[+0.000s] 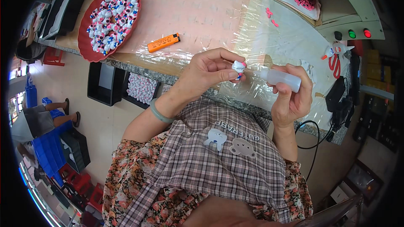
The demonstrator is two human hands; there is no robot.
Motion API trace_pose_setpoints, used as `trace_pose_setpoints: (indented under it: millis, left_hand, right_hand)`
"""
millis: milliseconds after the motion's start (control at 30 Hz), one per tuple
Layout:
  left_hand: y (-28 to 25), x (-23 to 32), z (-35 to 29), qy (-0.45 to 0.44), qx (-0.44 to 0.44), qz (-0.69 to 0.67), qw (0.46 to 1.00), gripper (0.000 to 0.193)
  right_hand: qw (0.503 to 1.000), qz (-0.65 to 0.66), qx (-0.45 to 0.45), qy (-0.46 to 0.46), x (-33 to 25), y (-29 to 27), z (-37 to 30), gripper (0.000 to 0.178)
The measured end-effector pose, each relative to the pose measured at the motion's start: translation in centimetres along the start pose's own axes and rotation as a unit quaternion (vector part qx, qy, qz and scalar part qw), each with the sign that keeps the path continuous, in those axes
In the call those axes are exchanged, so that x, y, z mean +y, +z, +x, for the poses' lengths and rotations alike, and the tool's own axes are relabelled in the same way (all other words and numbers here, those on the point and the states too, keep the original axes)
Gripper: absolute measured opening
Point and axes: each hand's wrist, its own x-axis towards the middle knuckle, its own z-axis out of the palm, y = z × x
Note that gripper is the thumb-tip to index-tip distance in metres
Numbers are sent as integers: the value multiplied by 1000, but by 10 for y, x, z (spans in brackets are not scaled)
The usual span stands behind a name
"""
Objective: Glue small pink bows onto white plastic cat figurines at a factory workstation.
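Note:
Between the thumb and fingers of my left hand (212, 69) is a small white figurine (238, 67) with pink and blue parts. My right hand (292, 96) is wrapped round a translucent white squeeze bottle (283, 79), tilted so that its narrow nozzle points left at the figurine. Whether the nozzle tip touches the figurine I cannot tell. Both hands are above the front edge of the plastic-covered table (202, 17). An orange lighter (163, 42) lies beyond my left hand. Two pink bow-shaped pieces (269, 13) lie farther back on the right.
A red scalloped tray (82, 38) at the left holds many similar figurines. Red-handled scissors (334, 66) and a glue bottle (338, 49) lie right, near a switch box (353, 29) and black cable (318, 136). Below the table edge stand black bins (105, 85). Another person (31, 122) is far left.

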Motion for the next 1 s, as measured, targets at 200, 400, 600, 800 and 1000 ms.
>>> trace_pose_setpoints:
  millis: [200,400,600,800,1000]
  left_hand:
    - [-2,-4,0,20,-17,2,1000,28]
    - [0,-1,0,5,2,-21,1000,29]
    - [-2,-2,-1,6,1,-24,1000,29]
    - [-2,-4,0,13,7,-22,1000,29]
    - [-2,-5,0,15,14,-23,1000,29]
  right_hand:
    - [1000,-16,8,-11,1,0,-2,39]
    - [999,-30,2,-16,2,-1,-4,40]
    - [999,-38,6,-18,1,-1,-4,38]
    - [999,-41,-3,-22,0,-3,-4,35]
    - [998,-53,-15,-24,-1,-4,-3,34]
